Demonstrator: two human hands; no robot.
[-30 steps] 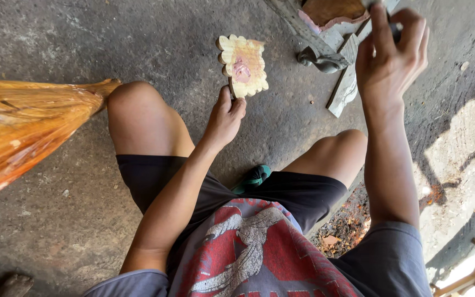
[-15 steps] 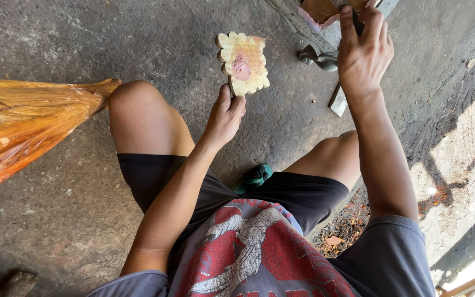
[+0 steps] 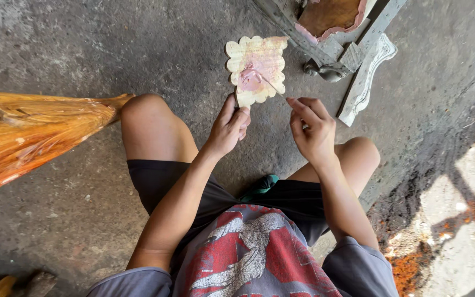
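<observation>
Left hand (image 3: 227, 130) pinching the lower edge of a scalloped wooden piece (image 3: 257, 69), right hand (image 3: 313, 129) gripping a thin stick (image 3: 273, 87) that touches its pink centre, concrete floor (image 3: 56, 49) beneath

The person squats, knees apart. The left arm reaches forward between the knees, elbow bent. The left hand (image 3: 229, 127) is pinched shut, thumb against curled fingers, gripping a thin edge. The right arm comes in from the near right. The right hand (image 3: 313, 127) is closed, fingertips pinching a thin stick, index finger extended.
</observation>
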